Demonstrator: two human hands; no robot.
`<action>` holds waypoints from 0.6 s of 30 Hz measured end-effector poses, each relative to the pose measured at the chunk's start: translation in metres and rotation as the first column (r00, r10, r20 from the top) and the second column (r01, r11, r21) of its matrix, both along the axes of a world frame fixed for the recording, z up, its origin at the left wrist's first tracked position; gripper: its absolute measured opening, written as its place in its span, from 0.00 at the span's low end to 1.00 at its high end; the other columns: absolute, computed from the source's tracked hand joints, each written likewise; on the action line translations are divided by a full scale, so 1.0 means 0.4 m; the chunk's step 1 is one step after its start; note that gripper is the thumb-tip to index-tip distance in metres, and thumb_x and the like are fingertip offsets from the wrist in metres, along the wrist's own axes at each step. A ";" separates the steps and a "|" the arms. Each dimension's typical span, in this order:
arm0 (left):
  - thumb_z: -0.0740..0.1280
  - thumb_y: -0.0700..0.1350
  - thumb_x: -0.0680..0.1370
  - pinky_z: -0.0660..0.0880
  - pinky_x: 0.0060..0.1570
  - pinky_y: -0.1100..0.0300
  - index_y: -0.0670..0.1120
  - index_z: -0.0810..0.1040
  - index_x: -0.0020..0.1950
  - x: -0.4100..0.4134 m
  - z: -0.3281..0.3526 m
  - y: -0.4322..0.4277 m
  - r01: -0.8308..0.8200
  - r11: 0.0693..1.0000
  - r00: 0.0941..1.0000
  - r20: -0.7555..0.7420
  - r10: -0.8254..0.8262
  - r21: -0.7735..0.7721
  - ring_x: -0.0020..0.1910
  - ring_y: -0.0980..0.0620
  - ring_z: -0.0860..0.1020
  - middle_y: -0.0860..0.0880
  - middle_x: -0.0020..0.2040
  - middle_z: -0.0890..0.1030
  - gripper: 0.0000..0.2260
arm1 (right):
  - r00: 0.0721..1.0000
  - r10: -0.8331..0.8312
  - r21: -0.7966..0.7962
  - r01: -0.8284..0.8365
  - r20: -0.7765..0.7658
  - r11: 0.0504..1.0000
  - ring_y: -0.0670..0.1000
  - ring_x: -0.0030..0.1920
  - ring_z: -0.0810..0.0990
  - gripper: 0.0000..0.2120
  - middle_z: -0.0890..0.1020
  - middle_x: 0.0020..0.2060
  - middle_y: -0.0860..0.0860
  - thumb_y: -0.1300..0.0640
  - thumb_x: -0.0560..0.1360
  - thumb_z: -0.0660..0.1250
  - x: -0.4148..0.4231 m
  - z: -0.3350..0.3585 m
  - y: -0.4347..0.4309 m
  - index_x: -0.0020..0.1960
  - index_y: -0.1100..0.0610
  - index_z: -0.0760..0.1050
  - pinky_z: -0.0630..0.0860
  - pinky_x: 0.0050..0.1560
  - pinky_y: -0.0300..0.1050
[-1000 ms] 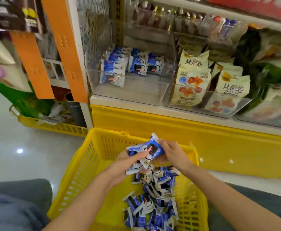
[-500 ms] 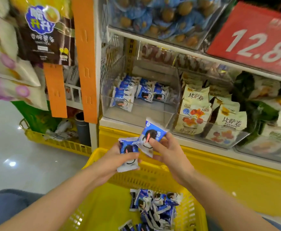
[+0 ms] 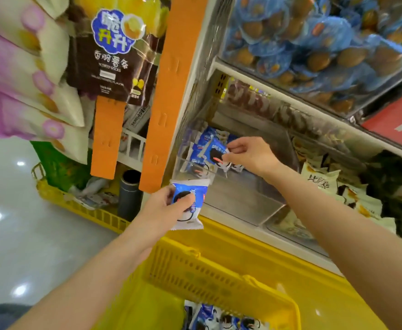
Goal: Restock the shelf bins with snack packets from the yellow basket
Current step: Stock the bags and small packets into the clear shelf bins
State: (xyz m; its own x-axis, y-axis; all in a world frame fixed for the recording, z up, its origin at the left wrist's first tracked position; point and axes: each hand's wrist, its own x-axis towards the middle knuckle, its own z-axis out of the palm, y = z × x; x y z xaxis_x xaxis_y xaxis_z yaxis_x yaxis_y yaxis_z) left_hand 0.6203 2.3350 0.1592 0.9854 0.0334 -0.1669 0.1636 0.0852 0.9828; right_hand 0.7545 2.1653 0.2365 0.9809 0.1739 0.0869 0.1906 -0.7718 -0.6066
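Right hand extended — pinching packet.

I see the clear bin open on top, its front half bare. Packets crowd its 11 o'clock corner, an orange strip hangs at 9, and the shelf caps 12.

Single head-worn wide-angle view, facing forward-down, close to shelf bin and yellow basket.
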 end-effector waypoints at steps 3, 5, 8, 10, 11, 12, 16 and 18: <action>0.63 0.47 0.78 0.65 0.25 0.73 0.48 0.75 0.45 0.030 0.003 0.020 -0.051 0.998 0.998 -0.024 0.050 -0.037 0.21 0.64 0.69 0.58 0.25 0.70 0.05 | 0.985 0.109 -0.155 -0.130 -0.137 0.979 0.42 0.39 0.77 0.14 0.80 0.42 0.51 0.57 0.68 0.75 0.057 -0.015 0.027 0.52 0.58 0.79 0.73 0.42 0.31; 0.63 0.47 0.78 0.65 0.24 0.74 0.48 0.75 0.43 0.046 0.007 0.034 -0.079 0.995 0.997 -0.020 0.077 -0.065 0.20 0.64 0.70 0.59 0.23 0.70 0.05 | 0.970 0.150 -0.187 -0.186 -0.191 0.965 0.45 0.42 0.78 0.14 0.80 0.44 0.52 0.57 0.68 0.75 0.082 -0.035 0.042 0.52 0.58 0.79 0.73 0.48 0.38; 0.64 0.46 0.78 0.64 0.23 0.75 0.44 0.76 0.50 0.063 0.008 0.055 -0.087 0.995 0.996 0.002 0.087 -0.047 0.20 0.64 0.69 0.54 0.29 0.71 0.07 | 0.954 0.198 -0.217 -0.248 -0.225 0.944 0.45 0.42 0.78 0.11 0.81 0.44 0.52 0.59 0.68 0.75 0.104 -0.071 0.062 0.49 0.56 0.78 0.75 0.47 0.35; 0.65 0.44 0.77 0.65 0.24 0.75 0.43 0.76 0.53 0.071 0.009 0.070 -0.096 0.994 0.995 0.022 0.097 -0.051 0.22 0.66 0.70 0.52 0.33 0.73 0.07 | 0.954 0.231 -0.275 -0.277 -0.190 0.921 0.40 0.38 0.77 0.09 0.80 0.43 0.51 0.60 0.69 0.74 0.116 -0.091 0.071 0.47 0.57 0.78 0.71 0.39 0.24; 0.66 0.43 0.77 0.67 0.26 0.74 0.43 0.76 0.55 0.076 0.006 0.075 -0.097 0.993 0.995 0.032 0.099 -0.064 0.25 0.66 0.72 0.50 0.36 0.75 0.08 | 0.957 0.238 -0.299 -0.279 -0.169 0.913 0.39 0.37 0.75 0.08 0.79 0.42 0.50 0.60 0.69 0.74 0.121 -0.099 0.075 0.48 0.58 0.79 0.70 0.35 0.22; 0.66 0.43 0.77 0.70 0.30 0.72 0.44 0.76 0.56 0.077 0.007 0.078 -0.101 0.992 0.994 0.031 0.104 -0.072 0.31 0.65 0.74 0.48 0.41 0.78 0.09 | 0.959 0.238 -0.315 -0.277 -0.157 0.908 0.39 0.37 0.75 0.09 0.79 0.42 0.49 0.60 0.70 0.73 0.126 -0.105 0.077 0.49 0.59 0.79 0.69 0.34 0.21; 0.67 0.43 0.76 0.72 0.30 0.73 0.47 0.76 0.55 0.086 0.004 0.081 -0.122 0.987 0.992 0.011 0.124 -0.106 0.38 0.58 0.76 0.49 0.47 0.79 0.08 | 0.956 0.233 -0.313 -0.279 -0.179 0.908 0.43 0.41 0.76 0.09 0.81 0.48 0.52 0.60 0.71 0.72 0.129 -0.113 0.079 0.51 0.59 0.79 0.71 0.37 0.24; 0.66 0.45 0.77 0.68 0.27 0.72 0.49 0.77 0.48 0.093 0.009 0.073 -0.151 0.978 0.988 -0.028 0.149 -0.146 0.30 0.59 0.72 0.51 0.38 0.76 0.02 | 0.957 0.224 -0.276 -0.269 -0.183 0.923 0.44 0.44 0.77 0.10 0.81 0.50 0.53 0.58 0.72 0.71 0.114 -0.104 0.078 0.53 0.59 0.78 0.72 0.44 0.29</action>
State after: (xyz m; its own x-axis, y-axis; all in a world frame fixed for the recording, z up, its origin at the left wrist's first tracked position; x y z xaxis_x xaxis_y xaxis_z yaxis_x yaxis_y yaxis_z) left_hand 0.6574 2.3642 0.1629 0.9681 0.1548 -0.1971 0.1540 0.2534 0.9550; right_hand 0.8001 2.1966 0.1949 0.9015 0.4075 -0.1456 0.3250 -0.8598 -0.3939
